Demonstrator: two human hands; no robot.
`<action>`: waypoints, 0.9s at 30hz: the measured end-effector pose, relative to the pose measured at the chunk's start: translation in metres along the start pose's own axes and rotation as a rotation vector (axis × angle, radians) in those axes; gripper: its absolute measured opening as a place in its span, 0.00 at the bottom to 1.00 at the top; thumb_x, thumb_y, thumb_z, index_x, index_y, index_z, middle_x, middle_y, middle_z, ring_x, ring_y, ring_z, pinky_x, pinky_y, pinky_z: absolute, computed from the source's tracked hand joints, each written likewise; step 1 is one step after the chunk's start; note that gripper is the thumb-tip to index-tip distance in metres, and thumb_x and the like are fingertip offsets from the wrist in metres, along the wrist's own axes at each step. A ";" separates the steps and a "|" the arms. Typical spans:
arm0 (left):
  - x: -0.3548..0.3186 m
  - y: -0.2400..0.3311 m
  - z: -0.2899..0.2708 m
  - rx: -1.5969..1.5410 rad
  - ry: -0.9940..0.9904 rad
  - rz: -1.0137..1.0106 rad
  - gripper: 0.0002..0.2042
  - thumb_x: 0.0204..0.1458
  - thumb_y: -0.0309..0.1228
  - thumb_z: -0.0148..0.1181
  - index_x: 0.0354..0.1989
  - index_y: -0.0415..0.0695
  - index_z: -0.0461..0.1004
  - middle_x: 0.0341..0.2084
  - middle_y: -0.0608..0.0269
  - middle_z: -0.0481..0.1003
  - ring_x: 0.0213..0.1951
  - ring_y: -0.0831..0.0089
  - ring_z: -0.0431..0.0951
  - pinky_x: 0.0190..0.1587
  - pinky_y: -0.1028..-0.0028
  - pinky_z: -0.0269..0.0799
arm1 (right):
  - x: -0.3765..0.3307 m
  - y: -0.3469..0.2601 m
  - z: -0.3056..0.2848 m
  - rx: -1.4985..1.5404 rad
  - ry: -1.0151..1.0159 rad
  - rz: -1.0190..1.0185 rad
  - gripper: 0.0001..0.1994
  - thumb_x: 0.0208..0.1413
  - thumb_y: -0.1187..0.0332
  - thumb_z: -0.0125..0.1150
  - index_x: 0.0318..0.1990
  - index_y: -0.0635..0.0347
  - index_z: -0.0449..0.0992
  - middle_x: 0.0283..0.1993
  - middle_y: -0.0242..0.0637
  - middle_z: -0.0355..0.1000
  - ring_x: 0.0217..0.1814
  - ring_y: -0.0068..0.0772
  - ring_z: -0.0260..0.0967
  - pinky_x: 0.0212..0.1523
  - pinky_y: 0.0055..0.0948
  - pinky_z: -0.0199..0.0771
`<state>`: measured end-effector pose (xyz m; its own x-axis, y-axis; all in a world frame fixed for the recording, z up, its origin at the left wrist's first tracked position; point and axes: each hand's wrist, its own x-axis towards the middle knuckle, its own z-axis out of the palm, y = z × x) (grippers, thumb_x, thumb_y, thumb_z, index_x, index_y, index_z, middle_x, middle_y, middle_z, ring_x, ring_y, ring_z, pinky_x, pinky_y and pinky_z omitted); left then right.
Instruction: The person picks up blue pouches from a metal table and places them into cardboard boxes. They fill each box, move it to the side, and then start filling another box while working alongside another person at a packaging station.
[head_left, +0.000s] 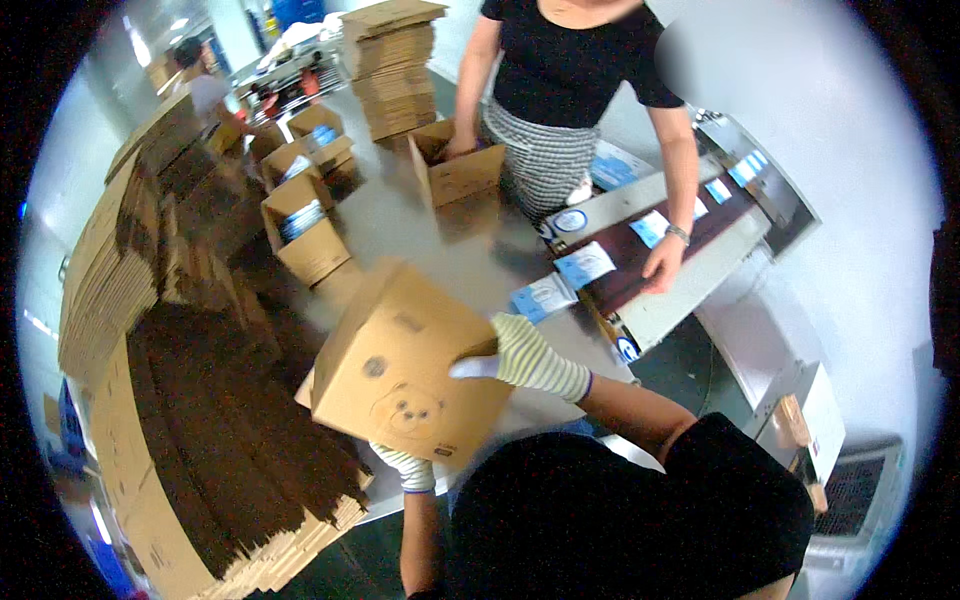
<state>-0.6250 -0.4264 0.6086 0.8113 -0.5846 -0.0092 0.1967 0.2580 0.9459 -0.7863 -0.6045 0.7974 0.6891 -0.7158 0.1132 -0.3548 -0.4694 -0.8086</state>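
I hold a brown cardboard box [340, 375] tilted in front of me, with a bear's face printed on the side toward me. My right hand [540, 362], in a striped knit glove, grips its right side, the thumb lying across the printed face. Under the lower edge is my left hand [408, 468], gloved the same way; it bears the box from below, and its fingertips are hidden behind the cardboard. Beyond the box stretches a grey table [385, 205].
Stacked flat cartons [215, 430] fill the left side; another stack [392, 75] stands at the back. Open boxes [305, 235] with blue-white packs line the table. Opposite, a co-worker [585, 70] has one hand in an open carton [460, 180], the other over a conveyor [690, 250] carrying packs.
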 end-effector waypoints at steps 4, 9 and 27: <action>-0.034 -0.107 -0.056 0.362 -0.089 0.095 0.24 0.55 0.40 0.47 0.54 0.34 0.59 0.52 0.48 0.64 0.53 0.61 0.64 0.54 0.64 0.62 | -0.001 0.011 0.024 -0.290 -0.270 -0.300 0.27 0.41 0.46 0.61 0.35 0.66 0.70 0.34 0.51 0.72 0.36 0.50 0.71 0.37 0.39 0.71; -0.064 -0.014 -0.060 0.823 0.028 -0.249 0.27 0.48 0.34 0.57 0.54 0.34 0.58 0.49 0.43 0.65 0.50 0.54 0.67 0.56 0.58 0.58 | -0.028 0.101 0.091 -0.584 -0.567 -0.613 0.17 0.45 0.54 0.56 0.36 0.57 0.69 0.31 0.42 0.71 0.32 0.44 0.72 0.30 0.40 0.72; -0.024 0.051 -0.019 1.818 -0.913 0.604 0.06 0.45 0.30 0.49 0.28 0.47 0.73 0.27 0.61 0.73 0.34 0.65 0.75 0.41 0.66 0.66 | -0.014 -0.162 -0.079 0.222 0.188 -1.198 0.26 0.39 0.56 0.67 0.45 0.59 0.69 0.46 0.38 0.67 0.48 0.37 0.63 0.40 0.39 0.67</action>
<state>-0.6243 -0.3846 0.6509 0.0131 -0.9976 -0.0683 -0.9989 -0.0100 -0.0454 -0.7883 -0.5595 0.9720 0.3980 0.0339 0.9168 0.5656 -0.7958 -0.2161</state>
